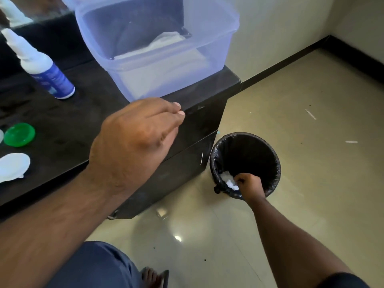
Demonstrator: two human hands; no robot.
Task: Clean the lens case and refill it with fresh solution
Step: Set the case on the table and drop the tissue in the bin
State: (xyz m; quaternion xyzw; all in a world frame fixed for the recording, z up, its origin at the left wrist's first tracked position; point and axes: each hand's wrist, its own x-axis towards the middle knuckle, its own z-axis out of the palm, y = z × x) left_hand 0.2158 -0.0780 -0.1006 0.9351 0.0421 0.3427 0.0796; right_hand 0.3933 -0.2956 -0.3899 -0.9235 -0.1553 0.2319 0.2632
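Right hand (248,183): lowered into the mouth of the bin, fingers curled round a wad of white tissue (229,181); wad sits at the near inner rim.
Left hand (137,132): raised over the front right corner of the bench, back of hand up, fingers loosely bent with tips together, nothing seen in it; cannot tell whether the tips touch the surface.
Bin (245,161): small round waste bin on the tiled floor, lined with a black bag, just beside the bench's right end.
Bench (68,121): dark glossy top, low, with a dark cabinet front below.
Lens case parts: green cap (19,134) lying on the bench at far left; white cap (13,166) nearer the front edge, also far left, cut by the frame. A pale piece just left of the green one is mostly out of view.
Solution bottle (39,65): white with blue label, standing upright toward the back left of the bench.
Container (158,44): translucent bluish plastic box at the bench's right end, open, with folded white tissues (166,45) inside.
Floor (291,121): beige tiles, a few white scraps lying to the right.
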